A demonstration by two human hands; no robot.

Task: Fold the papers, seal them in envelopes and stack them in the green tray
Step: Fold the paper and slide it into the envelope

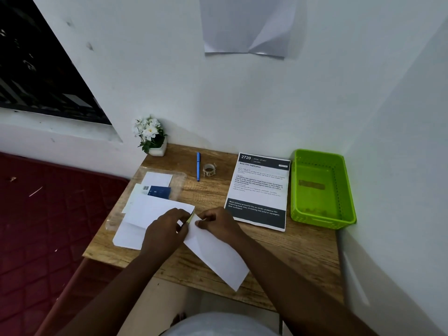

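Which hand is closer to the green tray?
The right hand. It holds the white envelope in the middle of the desk, with the printed sheet between it and the green tray. The left hand is farther left, also on the envelope.

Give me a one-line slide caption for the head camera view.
Both hands pinch an envelope at its end; green tray holds no envelopes.

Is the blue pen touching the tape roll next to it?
Apart. The head view shows a strip of bare wooden desk between the blue pen and the tape roll, which lies just to the pen's right.
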